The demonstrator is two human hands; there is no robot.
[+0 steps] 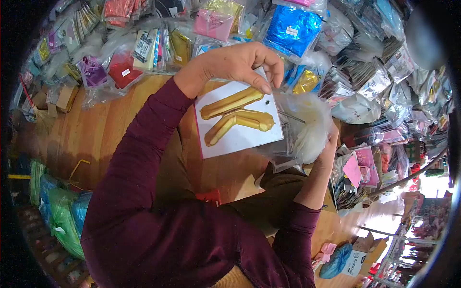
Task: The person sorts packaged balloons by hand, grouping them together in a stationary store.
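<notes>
My left hand [245, 62] is bent over the top edge of a white card [230, 139], its thumb pressed on the card's upper right corner. Printed on the card is a gold balloon-like shape in several strokes. Bunched clear plastic [312, 129] lies against the card's right side. My right hand [331, 141] grips this plastic from the right, its fingers mostly hidden behind the bunch. The card is tilted above the wooden floor, in front of my lap.
Piled packets surround the far side and right, including a blue packet [293, 29], a pink one [213, 24] and a red one [125, 69]. Green plastic bags [65, 221] lie at the left. A white box [354, 263] and a blue bag [336, 261] are at the lower right.
</notes>
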